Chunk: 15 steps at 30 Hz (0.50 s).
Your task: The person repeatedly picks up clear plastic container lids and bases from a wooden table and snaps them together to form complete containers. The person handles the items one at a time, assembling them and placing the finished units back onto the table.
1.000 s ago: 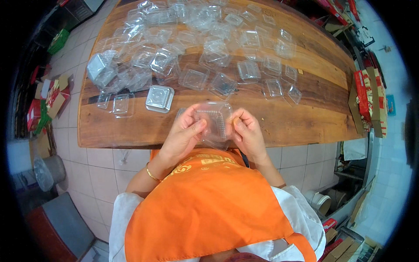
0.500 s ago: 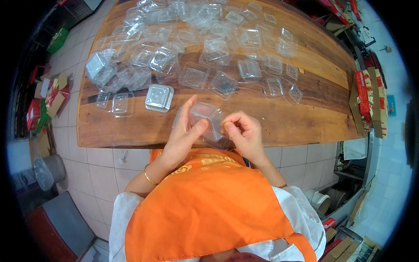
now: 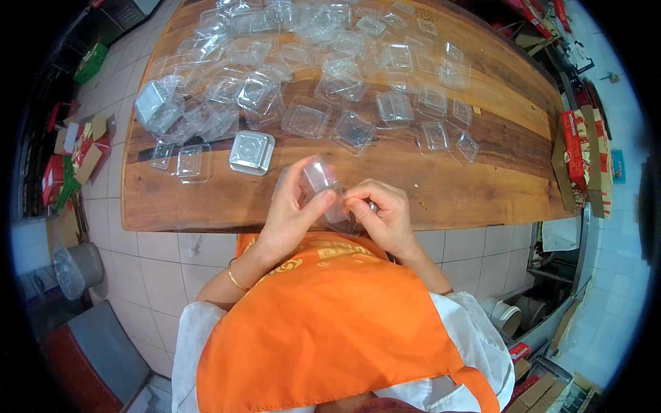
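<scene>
A clear plastic clamshell box is held tilted over the table's near edge. My left hand grips it, thumb across its near side and fingers behind. At the box's right edge, my right hand has thumb and forefinger pinched on the thin plastic rim, the other fingers curled in. Just beyond my left hand rests a stack of clear boxes, square and ribbed. An open clear box lies beyond my hands, with another clear box to its left.
Several more clear boxes are heaped over the far and left parts of the wooden table. Red cartons stand at the table's right edge. A grey chair is at the lower left, and a white bucket sits at the lower right.
The box in my hands has turned, so a narrower side shows. My left fingers have closed in around it, and my right hand has shifted slightly left along its edge.
</scene>
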Each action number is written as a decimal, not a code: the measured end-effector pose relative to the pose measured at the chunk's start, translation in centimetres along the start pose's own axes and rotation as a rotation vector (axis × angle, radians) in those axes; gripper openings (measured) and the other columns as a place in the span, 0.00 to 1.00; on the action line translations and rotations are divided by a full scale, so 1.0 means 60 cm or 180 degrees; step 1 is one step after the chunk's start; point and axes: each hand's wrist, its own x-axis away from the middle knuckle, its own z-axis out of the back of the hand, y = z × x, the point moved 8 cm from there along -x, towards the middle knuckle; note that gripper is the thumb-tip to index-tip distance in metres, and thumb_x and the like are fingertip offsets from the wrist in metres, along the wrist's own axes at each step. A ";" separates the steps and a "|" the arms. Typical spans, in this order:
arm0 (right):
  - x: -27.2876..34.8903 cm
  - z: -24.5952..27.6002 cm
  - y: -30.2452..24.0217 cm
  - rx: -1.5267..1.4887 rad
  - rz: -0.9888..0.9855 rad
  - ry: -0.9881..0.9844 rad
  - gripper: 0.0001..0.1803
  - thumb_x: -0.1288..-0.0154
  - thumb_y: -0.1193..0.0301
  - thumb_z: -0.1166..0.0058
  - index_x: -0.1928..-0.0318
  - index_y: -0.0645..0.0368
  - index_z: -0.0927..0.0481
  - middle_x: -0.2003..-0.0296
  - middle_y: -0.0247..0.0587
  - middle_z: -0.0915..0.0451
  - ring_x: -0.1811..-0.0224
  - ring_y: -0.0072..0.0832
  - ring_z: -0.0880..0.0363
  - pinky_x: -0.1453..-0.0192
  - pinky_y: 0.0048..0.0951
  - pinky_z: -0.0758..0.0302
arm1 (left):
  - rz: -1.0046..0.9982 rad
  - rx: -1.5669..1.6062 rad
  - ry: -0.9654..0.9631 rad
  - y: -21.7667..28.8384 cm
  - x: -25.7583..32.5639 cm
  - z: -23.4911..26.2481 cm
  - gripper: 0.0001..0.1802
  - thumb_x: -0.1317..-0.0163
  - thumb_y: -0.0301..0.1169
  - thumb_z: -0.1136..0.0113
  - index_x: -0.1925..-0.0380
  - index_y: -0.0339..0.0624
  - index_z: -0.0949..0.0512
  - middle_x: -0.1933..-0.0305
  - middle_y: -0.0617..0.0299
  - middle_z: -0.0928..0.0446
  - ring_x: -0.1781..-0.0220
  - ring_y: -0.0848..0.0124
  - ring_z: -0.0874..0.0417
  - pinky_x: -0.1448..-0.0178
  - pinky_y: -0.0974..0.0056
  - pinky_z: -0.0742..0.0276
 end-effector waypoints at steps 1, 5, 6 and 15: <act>0.000 0.000 -0.001 -0.0004 0.0034 -0.0017 0.03 0.38 0.78 0.42 0.64 0.63 0.19 0.70 0.40 0.18 0.69 0.27 0.20 0.65 0.26 0.26 | 0.0047 0.0144 -0.0065 -0.001 0.001 -0.003 0.33 0.32 0.31 0.45 0.31 0.39 0.46 0.33 0.50 0.34 0.32 0.63 0.32 0.31 0.58 0.34; 0.001 0.000 -0.003 -0.0009 0.0084 -0.0042 0.02 0.38 0.78 0.42 0.64 0.63 0.19 0.70 0.40 0.18 0.69 0.27 0.20 0.66 0.25 0.26 | 0.0294 0.0702 -0.0207 -0.010 0.004 -0.011 0.31 0.31 0.32 0.47 0.31 0.39 0.46 0.32 0.49 0.35 0.31 0.62 0.33 0.31 0.57 0.33; 0.001 0.000 -0.004 -0.0007 0.0075 -0.0037 0.02 0.38 0.78 0.42 0.64 0.63 0.19 0.70 0.40 0.18 0.69 0.27 0.20 0.66 0.25 0.26 | 0.0300 0.0719 -0.0208 -0.011 0.004 -0.011 0.31 0.30 0.32 0.47 0.31 0.39 0.46 0.32 0.50 0.35 0.31 0.62 0.33 0.31 0.57 0.33; 0.008 -0.007 -0.041 0.1047 0.0734 0.0178 0.05 0.41 0.79 0.42 0.65 0.61 0.24 0.71 0.40 0.22 0.74 0.31 0.23 0.70 0.28 0.27 | 0.0082 0.0118 -0.0035 -0.001 -0.002 -0.010 0.41 0.43 0.32 0.32 0.34 0.38 0.44 0.37 0.53 0.32 0.36 0.66 0.30 0.36 0.60 0.30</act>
